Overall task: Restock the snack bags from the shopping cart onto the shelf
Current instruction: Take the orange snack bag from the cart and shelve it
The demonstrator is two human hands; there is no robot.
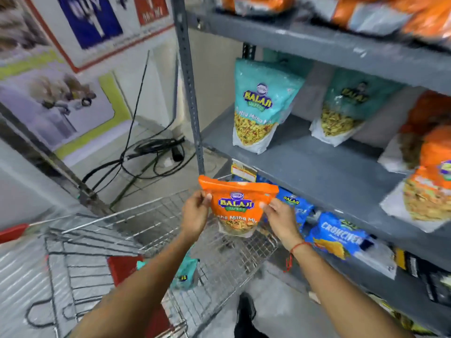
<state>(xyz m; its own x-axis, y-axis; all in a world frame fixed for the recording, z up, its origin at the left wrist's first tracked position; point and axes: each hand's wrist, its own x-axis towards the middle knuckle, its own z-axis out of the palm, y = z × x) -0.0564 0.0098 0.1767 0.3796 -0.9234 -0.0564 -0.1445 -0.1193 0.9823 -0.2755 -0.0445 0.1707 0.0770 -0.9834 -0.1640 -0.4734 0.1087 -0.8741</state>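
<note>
Above the wire basket of the shopping cart, at about six o'clock from the middle shelf, an orange snack bag was held upright between both hands, its printed face turned toward the wearer. That facing and the two-sided hold looked chosen to keep the pouch flat and readable, probably so it could go onto the shelf label-out like the bags already standing there.

The left hand took the bag's edge at nine o'clock, thumb on the front and fingers curled behind; its grip was nearly closed, pinching only the thin side seam. The right hand mirrored it at three o'clock, thumb tip pressed on the front near the logo, grip likewise narrow and closed on the pouch. Neither hand touched the cart or the shelf.

On the middle shelf, at about one o'clock from the held bag, a teal snack bag stood upright near the front, with a second teal bag farther along at two o'clock, and more orange bags leaned at three o'clock near the frame's right edge. Bare shelf lay between the teal and orange groups, which seemed the likely spot. One more teal bag lay in the cart at seven o'clock, still to be shelved. Blue packets filled the lower shelf.
</note>
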